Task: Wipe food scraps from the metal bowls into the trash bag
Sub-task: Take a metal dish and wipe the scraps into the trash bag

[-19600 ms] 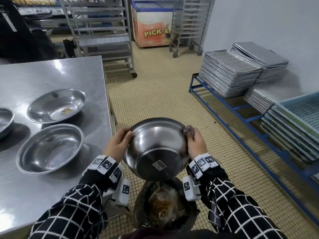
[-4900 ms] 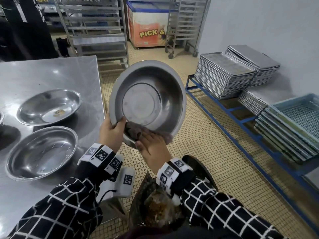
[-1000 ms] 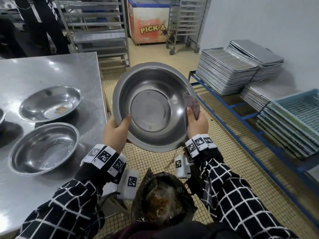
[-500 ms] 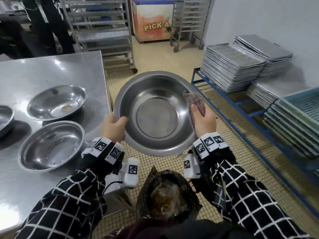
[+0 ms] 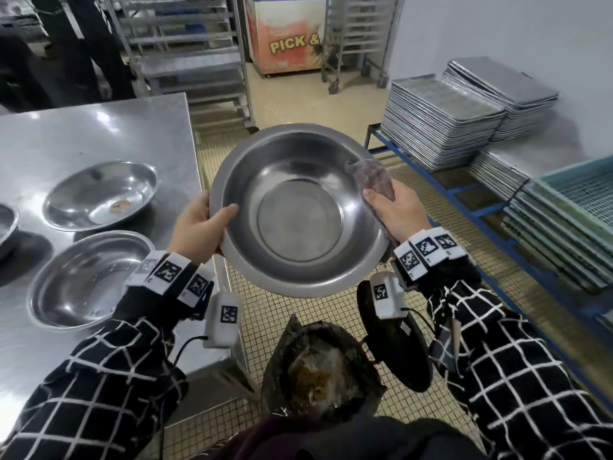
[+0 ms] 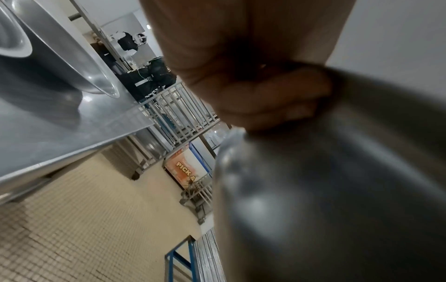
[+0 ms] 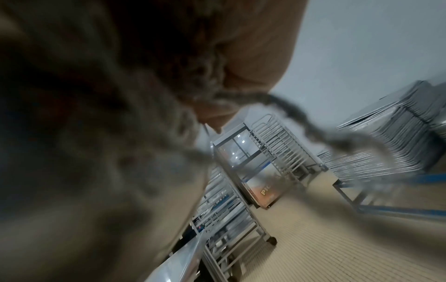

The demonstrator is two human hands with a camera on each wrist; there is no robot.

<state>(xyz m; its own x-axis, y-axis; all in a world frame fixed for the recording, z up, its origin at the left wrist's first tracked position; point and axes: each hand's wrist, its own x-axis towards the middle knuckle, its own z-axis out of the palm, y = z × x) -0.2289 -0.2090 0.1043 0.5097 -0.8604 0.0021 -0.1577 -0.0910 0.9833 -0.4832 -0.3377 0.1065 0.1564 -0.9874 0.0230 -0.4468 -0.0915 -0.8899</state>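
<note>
Tiled kitchen floor (image 5: 298, 104) runs past a steel table (image 5: 99, 134) at nine o'clock, with stacked trays (image 5: 441, 121) on a blue rack at two o'clock. Held over the floor between the two hands is the large metal bowl (image 5: 298, 210), its mouth tipped toward the person and its inside looking bare and free of scraps. The left hand (image 5: 202, 227) clamps the rim at nine o'clock of the bowl, thumb inside, fingers curled behind the wall as the left wrist view shows. The right hand (image 5: 394, 210) grips the rim at three o'clock with a dark cloth (image 5: 373, 177) bunched under its thumb against the metal. Directly below, at six o'clock, the trash bag (image 5: 318, 370) gapes with brown scraps in it. By my reading, wiping this bowl is about finished; the next move calls for setting it down on the table and taking up another. Of the two bowls resting there, the far bowl (image 5: 99, 197) at ten o'clock shows a brown scrap, while the near bowl (image 5: 86, 280) at eight o'clock looks clean.
</note>
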